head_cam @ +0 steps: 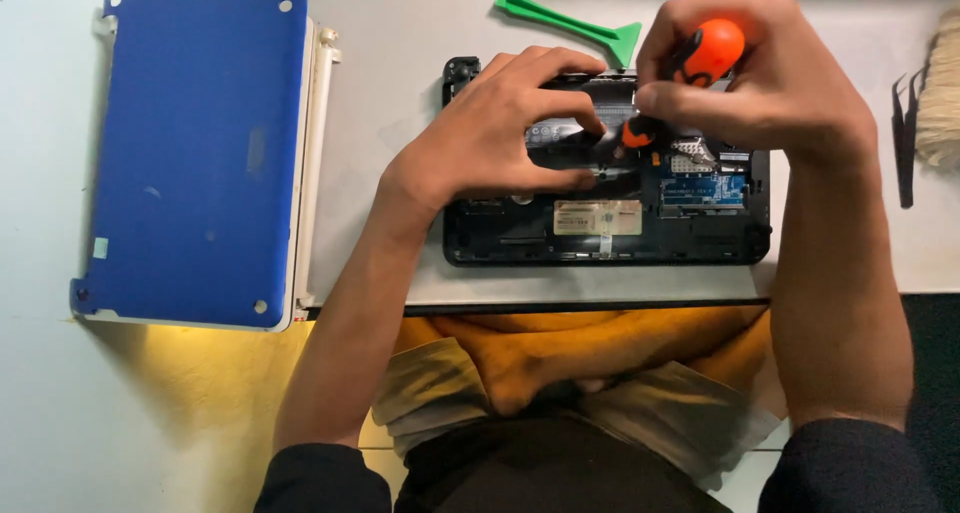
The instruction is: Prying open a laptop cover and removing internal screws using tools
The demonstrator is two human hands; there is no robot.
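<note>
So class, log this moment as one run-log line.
right hand: grips orange screwdriver | left hand: steadies opened laptop | blue cover: aside

blue cover [200,153]: matt plastic | pry tool [575,28]: green plastic | screwdriver handle [712,51]: glossy orange plastic

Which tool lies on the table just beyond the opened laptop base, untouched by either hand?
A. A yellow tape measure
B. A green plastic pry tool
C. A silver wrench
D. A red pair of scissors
B: the green plastic pry tool lies flat on the white table behind the black laptop base, while the right hand grips an orange-handled screwdriver and the left hand rests on the base.
</note>
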